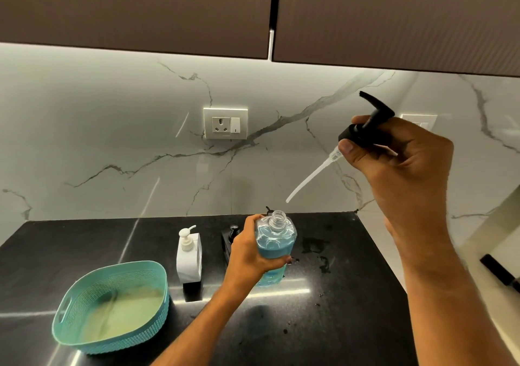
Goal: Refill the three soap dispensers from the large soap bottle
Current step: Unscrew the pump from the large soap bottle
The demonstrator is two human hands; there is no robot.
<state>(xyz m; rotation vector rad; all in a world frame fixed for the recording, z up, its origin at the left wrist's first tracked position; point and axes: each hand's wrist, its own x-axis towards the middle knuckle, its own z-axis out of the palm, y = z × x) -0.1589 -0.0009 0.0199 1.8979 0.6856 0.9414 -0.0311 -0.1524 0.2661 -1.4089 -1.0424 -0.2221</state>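
My left hand (249, 256) grips a clear bottle of blue soap (274, 246) standing on the black counter (346, 295); its neck is open, with no cap on. My right hand (399, 163) holds a black pump head (368, 125) lifted well above and right of the bottle, its white dip tube (311, 175) slanting down-left towards the neck. A white dispenser with a white pump (189, 253) stands left of the bottle. Behind my left hand a dark dispenser (231, 234) is mostly hidden.
A teal plastic basket (112, 309) sits at the counter's front left. Wet spots (318, 250) mark the counter right of the bottle. A wall socket (225, 123) is on the marble backsplash, under dark cabinets. A black object (501, 272) lies at the far right.
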